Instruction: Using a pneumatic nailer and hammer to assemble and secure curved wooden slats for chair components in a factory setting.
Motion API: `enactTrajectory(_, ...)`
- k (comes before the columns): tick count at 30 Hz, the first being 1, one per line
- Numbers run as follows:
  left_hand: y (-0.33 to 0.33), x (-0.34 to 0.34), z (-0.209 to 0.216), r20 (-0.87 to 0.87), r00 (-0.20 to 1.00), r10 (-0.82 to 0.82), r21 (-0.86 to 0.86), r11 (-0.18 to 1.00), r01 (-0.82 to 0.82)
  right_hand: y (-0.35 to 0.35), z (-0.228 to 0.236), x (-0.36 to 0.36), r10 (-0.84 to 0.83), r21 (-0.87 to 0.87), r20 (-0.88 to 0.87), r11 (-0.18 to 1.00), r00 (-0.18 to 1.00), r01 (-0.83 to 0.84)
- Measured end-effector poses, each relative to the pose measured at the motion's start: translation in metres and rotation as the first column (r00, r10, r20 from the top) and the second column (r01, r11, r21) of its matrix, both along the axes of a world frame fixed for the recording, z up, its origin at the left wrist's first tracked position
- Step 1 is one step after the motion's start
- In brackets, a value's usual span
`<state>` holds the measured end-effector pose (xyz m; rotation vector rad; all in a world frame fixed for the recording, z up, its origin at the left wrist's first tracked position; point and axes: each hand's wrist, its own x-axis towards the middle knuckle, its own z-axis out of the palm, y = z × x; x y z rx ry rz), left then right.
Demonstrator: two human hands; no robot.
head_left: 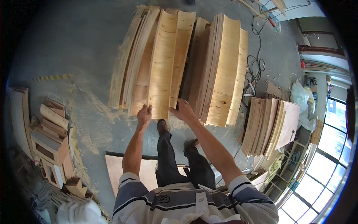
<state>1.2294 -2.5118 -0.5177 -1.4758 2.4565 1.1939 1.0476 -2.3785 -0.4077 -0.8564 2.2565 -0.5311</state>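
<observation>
A long curved plywood panel [162, 63] lies hollow side up on a stack of similar bent panels, its near end toward me. My left hand [144, 115] is closed on the near left corner of this panel, thumb along the edge. At the near right corner, my right hand [183, 111] has its fingers curled round the edge; some fingertips are hidden behind the wood. A second curved panel [185, 37] rests just right of the held one, partly overlapped by it. To the left, several more bent panels [128, 63] stand on edge, packed together.
Another stack of curved panels [226, 71] stands close on the right. Flat boards [266, 125] lean together farther right, near black cable [257, 65]. Wooden boxes [50, 149] and offcuts sit at left. A pale board [113, 166] lies behind my feet. Sawdust covers parts of the grey floor [85, 41].
</observation>
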Motion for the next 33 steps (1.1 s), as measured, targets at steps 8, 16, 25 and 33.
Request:
enactTrajectory(8, 0.045, -0.038, 0.102, -0.114, 0.993, -0.004, -0.021, 1.000, 0.002, 0.065, -0.035, 0.036, -0.576, 0.196, 0.573, 0.787, 0.583, 0.585)
enactTrajectory(16, 0.079, -0.037, 0.184, -0.044, 0.987, 0.155, 0.114, 0.982, -0.149, 0.074, 0.074, 0.019, -0.582, 0.182, 0.412, 0.806, 0.701, 0.563)
enactTrajectory(25, 0.075, -0.002, 0.199, -0.252, 0.961, 0.115, 0.426, 0.905, 0.003, 0.077, 0.194, 0.045, -0.544, 0.082, 0.420, 0.820, 0.726, 0.567)
enactTrajectory(33, -0.004, -0.017, 0.256, -0.288, 0.943, 0.170, 0.577, 0.816, 0.030, 0.050, 0.135, 0.053, -0.541, 0.193, 0.364, 0.840, 0.758, 0.507)
